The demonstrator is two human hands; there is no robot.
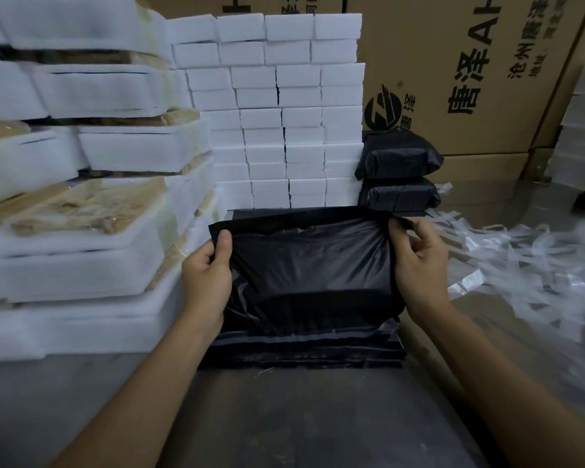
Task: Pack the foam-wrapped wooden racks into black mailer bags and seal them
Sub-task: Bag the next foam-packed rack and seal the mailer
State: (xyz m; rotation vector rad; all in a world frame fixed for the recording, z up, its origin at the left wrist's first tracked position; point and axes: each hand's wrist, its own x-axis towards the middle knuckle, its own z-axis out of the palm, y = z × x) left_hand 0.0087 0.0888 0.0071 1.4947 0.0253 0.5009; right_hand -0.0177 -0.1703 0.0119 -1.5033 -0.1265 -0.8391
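1. Black mailer bag point(311, 265) is being held upright over a stack of flat mailers point(301, 352) near the counter's middle.
2. Its top corners are being pinched by the left hand point(206, 278) and right hand point(419, 265), fingers closed on plastic.
3. Foam-wrapped racks point(71, 211) are being kept stacked along the left edge.

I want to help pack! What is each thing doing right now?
left hand: grips the bag's left edge.
right hand: pinches the bag's top right corner.
black mailer bag: held up, bulging.
sealed black parcels: stacked two high.
foam-wrapped racks: piled, unbagged.
peeled strips: heaped loose.
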